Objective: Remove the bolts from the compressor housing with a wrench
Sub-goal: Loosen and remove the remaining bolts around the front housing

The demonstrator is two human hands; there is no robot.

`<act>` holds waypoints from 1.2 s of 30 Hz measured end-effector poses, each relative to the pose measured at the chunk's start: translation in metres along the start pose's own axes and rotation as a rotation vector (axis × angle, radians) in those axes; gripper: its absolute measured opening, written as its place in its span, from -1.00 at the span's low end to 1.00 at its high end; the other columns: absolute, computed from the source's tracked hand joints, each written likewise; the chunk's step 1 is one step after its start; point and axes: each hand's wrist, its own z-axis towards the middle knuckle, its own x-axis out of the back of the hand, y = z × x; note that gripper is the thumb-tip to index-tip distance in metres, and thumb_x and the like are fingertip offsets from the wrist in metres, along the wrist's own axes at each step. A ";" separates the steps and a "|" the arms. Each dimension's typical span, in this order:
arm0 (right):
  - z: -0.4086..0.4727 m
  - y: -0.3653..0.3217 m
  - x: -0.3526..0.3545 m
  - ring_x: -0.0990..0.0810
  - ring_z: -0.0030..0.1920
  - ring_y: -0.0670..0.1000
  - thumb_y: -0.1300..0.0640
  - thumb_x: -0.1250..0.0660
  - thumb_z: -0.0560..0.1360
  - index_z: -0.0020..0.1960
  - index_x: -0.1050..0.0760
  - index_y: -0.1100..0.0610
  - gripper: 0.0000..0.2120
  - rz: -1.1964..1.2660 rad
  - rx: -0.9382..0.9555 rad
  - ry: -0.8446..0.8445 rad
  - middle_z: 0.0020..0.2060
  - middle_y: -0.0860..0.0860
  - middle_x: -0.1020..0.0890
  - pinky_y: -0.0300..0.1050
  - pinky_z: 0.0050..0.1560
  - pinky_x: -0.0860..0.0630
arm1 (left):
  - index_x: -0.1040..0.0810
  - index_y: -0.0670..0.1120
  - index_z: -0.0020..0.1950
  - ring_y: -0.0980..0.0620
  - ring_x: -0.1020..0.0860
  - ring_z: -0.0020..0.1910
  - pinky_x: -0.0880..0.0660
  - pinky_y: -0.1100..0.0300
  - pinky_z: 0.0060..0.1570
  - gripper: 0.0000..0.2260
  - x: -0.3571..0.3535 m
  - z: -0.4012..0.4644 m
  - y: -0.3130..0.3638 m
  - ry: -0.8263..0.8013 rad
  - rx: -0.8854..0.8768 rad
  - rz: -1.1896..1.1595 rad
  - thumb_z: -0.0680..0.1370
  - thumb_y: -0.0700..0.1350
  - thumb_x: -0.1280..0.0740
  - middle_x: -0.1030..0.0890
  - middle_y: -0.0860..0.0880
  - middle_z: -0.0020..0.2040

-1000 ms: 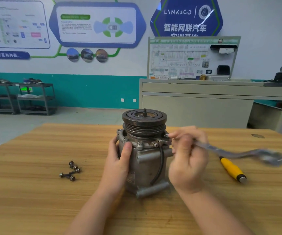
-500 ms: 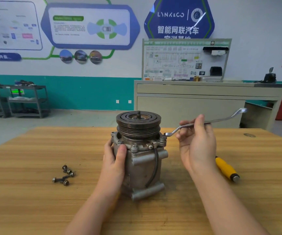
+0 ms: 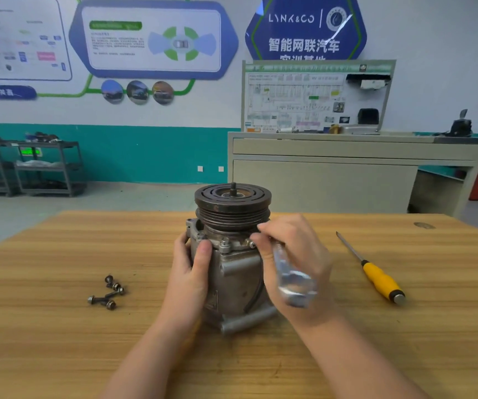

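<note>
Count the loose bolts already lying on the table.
4, as far as the head view shows, clustered left of the compressor: one at the top, one beside it, a long one lying flat, and one at the bottom. Overlap could hide another.

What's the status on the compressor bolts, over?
Left hand steadies compressor. Right hand grips blurred wrench at flange bolt. Removed bolts on table. Nothing in the way.
</note>
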 end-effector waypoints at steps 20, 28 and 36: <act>0.026 0.031 0.013 -0.51 -0.57 -0.03 0.10 -0.10 0.66 -0.10 -0.33 0.10 -0.82 0.622 -0.978 0.466 -0.40 0.04 -0.63 -0.21 -0.46 -0.50 | -0.39 0.14 0.14 0.54 -0.49 -0.12 -0.35 0.62 -0.22 -0.61 -0.003 -0.001 0.001 0.012 0.023 -0.045 0.37 0.25 -0.15 -0.55 0.19 0.05; 0.020 0.010 0.012 -0.56 -0.51 -0.02 0.00 -0.23 0.58 -0.12 -0.40 -0.10 -0.90 0.323 -0.590 0.298 -0.29 0.08 -0.62 -0.16 -0.40 -0.52 | -0.34 0.17 0.24 0.51 -0.51 -0.04 -0.38 0.61 -0.17 -0.48 0.002 -0.002 0.004 -0.012 0.026 -0.035 0.33 0.31 -0.18 -0.54 0.19 0.12; 0.007 0.000 0.005 -0.54 -0.30 -0.04 0.11 -0.40 0.50 -0.13 -0.56 0.22 -0.83 -0.047 -0.017 0.003 -0.31 0.06 -0.59 -0.23 -0.27 -0.50 | -0.10 0.30 0.44 0.57 -0.34 0.19 -0.36 0.51 0.05 -0.08 0.006 -0.006 0.009 -0.019 -0.101 0.032 0.17 0.41 -0.43 -0.37 0.60 0.16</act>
